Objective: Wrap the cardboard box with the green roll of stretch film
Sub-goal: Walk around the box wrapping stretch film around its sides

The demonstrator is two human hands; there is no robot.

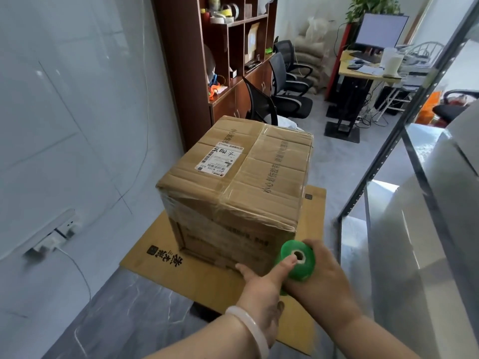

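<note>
A taped cardboard box (233,182) with a white shipping label on top stands on a flat cardboard sheet (197,278). Shiny clear film shows around its upper side. At the box's near right corner, my right hand (324,283) grips the green roll of stretch film (298,260) from the right side. My left hand (261,283), with a pale bangle on the wrist, reaches under the box's near bottom edge with its fingers, and its thumb lies along the roll's face by the core hole.
A glossy white wall (77,125) runs along the left with a socket and cable low down. A metal shelf frame (414,141) and grey wrapped bulk stand close on the right. Black office chairs (280,99), a wooden cabinet and a desk with a monitor lie behind.
</note>
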